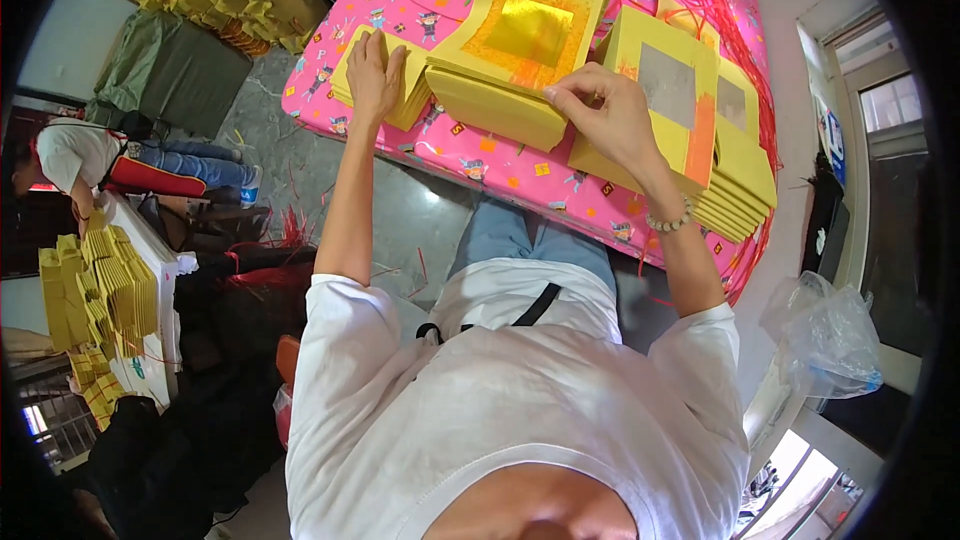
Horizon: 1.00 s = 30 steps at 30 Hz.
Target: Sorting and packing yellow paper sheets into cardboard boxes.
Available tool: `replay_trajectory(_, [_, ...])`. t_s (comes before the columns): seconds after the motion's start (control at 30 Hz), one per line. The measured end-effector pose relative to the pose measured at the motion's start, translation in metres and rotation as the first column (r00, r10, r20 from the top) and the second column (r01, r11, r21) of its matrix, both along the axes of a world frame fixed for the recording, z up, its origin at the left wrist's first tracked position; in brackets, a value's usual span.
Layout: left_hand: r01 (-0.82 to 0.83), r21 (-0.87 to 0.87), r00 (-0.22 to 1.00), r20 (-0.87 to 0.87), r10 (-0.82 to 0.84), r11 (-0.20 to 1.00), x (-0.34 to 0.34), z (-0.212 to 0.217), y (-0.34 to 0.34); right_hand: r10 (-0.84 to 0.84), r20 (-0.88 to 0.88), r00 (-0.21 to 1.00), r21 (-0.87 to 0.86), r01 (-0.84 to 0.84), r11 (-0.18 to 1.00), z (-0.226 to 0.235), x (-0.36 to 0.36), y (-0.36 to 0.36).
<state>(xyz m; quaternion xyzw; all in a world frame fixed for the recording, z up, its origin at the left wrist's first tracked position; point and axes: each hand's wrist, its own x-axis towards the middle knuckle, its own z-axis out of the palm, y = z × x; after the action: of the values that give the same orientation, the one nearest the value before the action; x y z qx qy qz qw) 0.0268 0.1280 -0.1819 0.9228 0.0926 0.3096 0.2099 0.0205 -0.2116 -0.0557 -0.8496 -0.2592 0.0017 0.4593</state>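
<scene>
My left hand (376, 78) lies with its fingers stretched out on a low stack of yellow paper (412, 90) at the table's left side. Beside it stands a taller stack of yellow paper (495, 108). Its top sheet (492, 0) bears a shiny gold foil square (530, 32) with an orange speckled border. My right hand (615, 115), a beaded bracelet at its wrist, is closed in a pinch at the near right edge of that sheet; the curled fingers partly hide the contact. To its right is a yellow stack with a silver-grey rectangle (668, 85).
A pink patterned cloth (540, 183) covers the table. More folded yellow stacks (735, 195) and red strings (735, 20) lie at the right. A plastic bag (825, 335) hangs by the wall. At left, another person (85, 160) bends over a white table (150, 260) with yellow bundles.
</scene>
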Motion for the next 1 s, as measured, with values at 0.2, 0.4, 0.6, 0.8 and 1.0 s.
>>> replay_trajectory(0.2, [0.017, 0.049, 0.996, 0.089, -0.022, 0.999, -0.004, -0.002, 0.011, 0.012, 0.014, 1.0, -0.003, -0.012, 1.0, 0.002, -0.001, 0.002])
replay_trajectory(0.4, [0.071, -0.021, 0.962, 0.265, -0.063, 0.997, -0.014, 0.034, -0.016, -0.022, 0.039, 0.999, -0.034, 0.024, 0.999, 0.003, -0.002, 0.002])
replay_trajectory(0.6, [0.343, 0.052, 0.867, 0.367, -0.337, 0.938, -0.041, 0.122, -0.088, -0.002, 0.259, 0.966, -0.086, 0.025, 0.996, 0.011, -0.006, 0.0])
replay_trajectory(0.8, [0.533, 0.271, 0.813, 0.099, -0.574, 0.802, -0.042, 0.15, -0.126, -0.032, 0.413, 0.91, -0.054, 0.06, 0.997, 0.02, -0.004, 0.003])
replay_trajectory(1.0, [0.522, 0.359, 0.828, 0.004, -0.561, 0.774, -0.035, 0.145, -0.13, -0.044, 0.394, 0.918, 0.115, -0.001, 0.993, 0.018, -0.005, -0.002])
